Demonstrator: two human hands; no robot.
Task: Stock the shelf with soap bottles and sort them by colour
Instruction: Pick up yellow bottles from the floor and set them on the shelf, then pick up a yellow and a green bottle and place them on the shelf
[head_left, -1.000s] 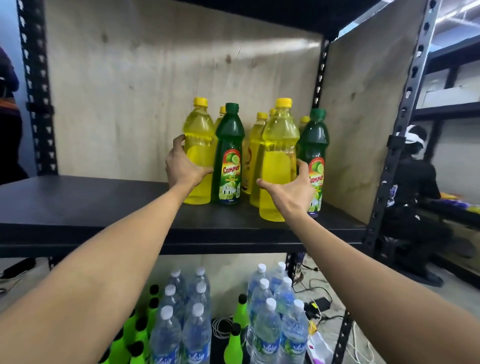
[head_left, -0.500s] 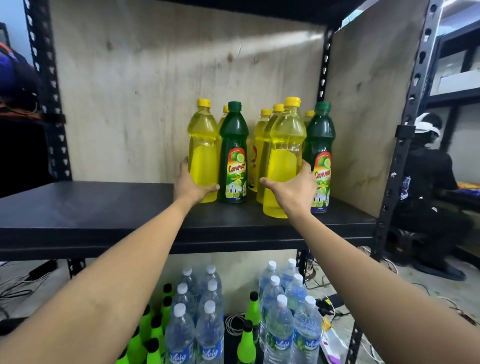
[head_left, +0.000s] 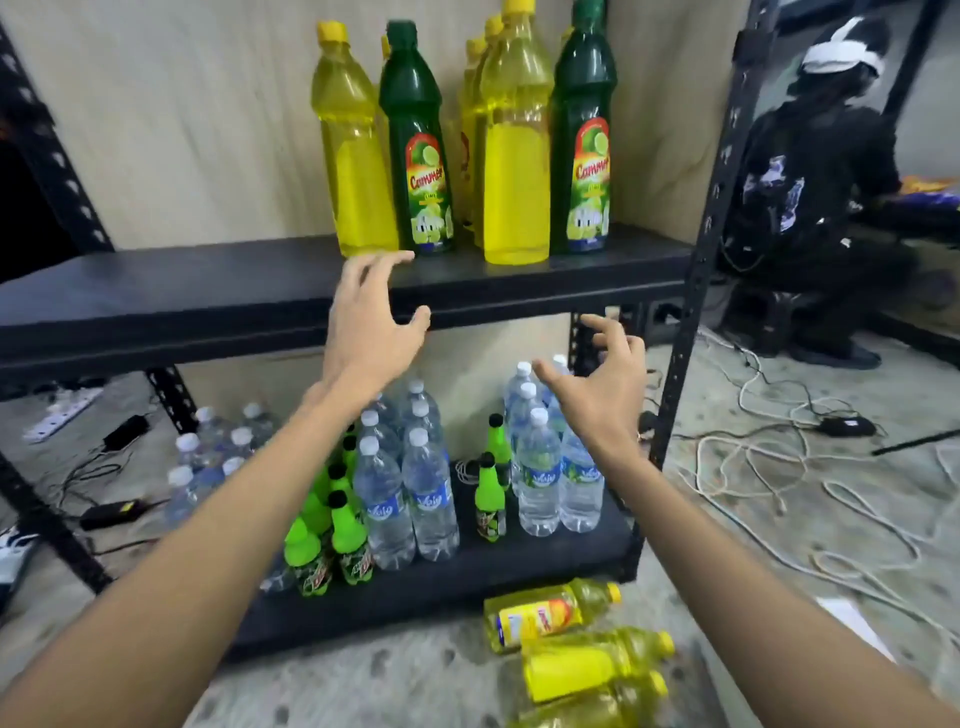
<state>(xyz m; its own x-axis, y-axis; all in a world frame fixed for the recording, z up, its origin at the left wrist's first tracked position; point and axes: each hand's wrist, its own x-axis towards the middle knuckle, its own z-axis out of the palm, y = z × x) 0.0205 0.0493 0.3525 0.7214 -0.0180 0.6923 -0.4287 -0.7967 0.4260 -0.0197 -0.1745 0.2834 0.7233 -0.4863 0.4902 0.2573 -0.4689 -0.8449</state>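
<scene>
On the black shelf (head_left: 218, 291) stand yellow soap bottles and two green ones, mixed: a yellow bottle (head_left: 353, 156), a green bottle (head_left: 418, 150), a front yellow bottle (head_left: 517, 156) and a second green bottle (head_left: 582, 145). More yellow bottles stand behind them. My left hand (head_left: 371, 325) hovers open below the shelf edge, holding nothing. My right hand (head_left: 597, 392) is open too, lower and to the right. Three yellow bottles lie on the floor, one labelled (head_left: 550, 618), one below it (head_left: 592, 665).
The lower shelf (head_left: 519, 561) carries water bottles (head_left: 410, 493) and small green soda bottles (head_left: 332, 540). Cables (head_left: 810, 467) and a power strip (head_left: 62, 413) lie on the floor. A person in black (head_left: 810, 197) crouches at the right beyond the rack post (head_left: 696, 312).
Both hands let go of the yellow bottles on the shelf and dropped below its edge, fingers spread. My view tilted down, bringing the floor bottles into sight.
</scene>
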